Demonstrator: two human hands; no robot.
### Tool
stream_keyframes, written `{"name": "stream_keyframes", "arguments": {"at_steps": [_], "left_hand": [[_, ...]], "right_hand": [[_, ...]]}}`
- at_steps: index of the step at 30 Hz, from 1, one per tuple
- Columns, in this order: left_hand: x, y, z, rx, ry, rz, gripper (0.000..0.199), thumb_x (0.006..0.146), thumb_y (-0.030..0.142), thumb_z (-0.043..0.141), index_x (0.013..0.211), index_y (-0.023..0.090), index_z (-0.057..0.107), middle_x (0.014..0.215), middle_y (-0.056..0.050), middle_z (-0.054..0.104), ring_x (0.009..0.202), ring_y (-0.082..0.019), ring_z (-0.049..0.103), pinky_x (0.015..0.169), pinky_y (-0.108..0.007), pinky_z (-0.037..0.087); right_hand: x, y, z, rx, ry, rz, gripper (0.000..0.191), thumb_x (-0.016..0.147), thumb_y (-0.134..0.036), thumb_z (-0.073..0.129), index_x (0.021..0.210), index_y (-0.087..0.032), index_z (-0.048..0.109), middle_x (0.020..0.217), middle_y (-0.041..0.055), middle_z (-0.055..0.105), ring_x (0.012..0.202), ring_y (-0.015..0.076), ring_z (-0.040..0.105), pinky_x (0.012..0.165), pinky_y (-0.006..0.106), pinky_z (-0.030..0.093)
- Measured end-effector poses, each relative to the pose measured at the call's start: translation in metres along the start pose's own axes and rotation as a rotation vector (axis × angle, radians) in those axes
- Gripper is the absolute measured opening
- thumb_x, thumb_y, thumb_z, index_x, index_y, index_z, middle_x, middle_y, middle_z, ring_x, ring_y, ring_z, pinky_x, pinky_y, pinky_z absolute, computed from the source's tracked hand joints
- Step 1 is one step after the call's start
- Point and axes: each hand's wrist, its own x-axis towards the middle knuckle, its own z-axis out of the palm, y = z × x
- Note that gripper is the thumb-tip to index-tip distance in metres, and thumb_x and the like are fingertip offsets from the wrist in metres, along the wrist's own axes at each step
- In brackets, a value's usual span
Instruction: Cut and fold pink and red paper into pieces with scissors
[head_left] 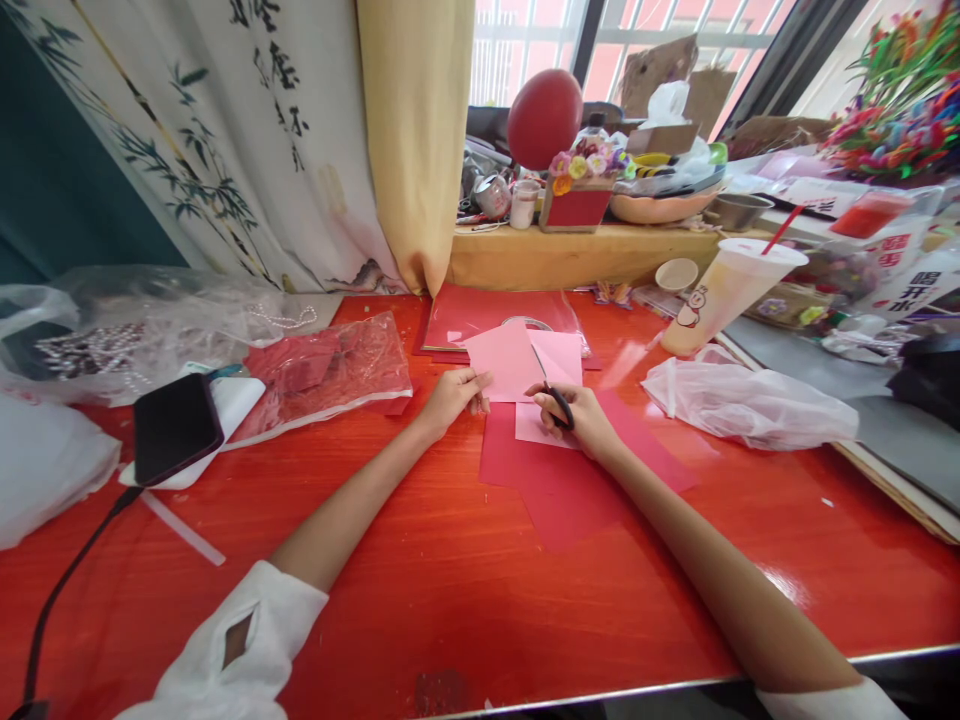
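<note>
1. On the white curtain in front of me, black brush-written Chinese characters run downward; their loose strokes keep me from reading them surely.
2. My view shows a small snowman-like mascot printed on the drink cup.
3. The bag at my far right bears red characters and bold black ones, too blurred for me to read.
4. Dark lettering marks a white package beyond the cup, also illegible to me.

Your pink sheet is matt paper, your scissors have smooth plastic handles, your worktop looks like glossy wood; you face a crinkled plastic pouch, cloth curtain, shiny balloon.
</note>
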Motion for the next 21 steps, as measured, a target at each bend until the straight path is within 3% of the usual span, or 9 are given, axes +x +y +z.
{"name": "stream_keyframes", "arguments": {"at_steps": [21], "left_hand": [[-0.0010,0.0003,0.0006,0.015,-0.008,-0.010,0.040,0.077,0.050,0.053,0.059,0.014,0.051,0.048,-0.001,0.058,0.040,-0.007,0.044,0.044,-0.021,0.033]], "right_hand": [[-0.0001,-0.0013,0.0007,0.008,0.020,0.007,0.034,0.071,-0.045,0.062,0.083,-0.013,0.060,0.045,-0.0048,0.050,0.035,0.0067,0.040,0.038,0.021,0.032]]}}
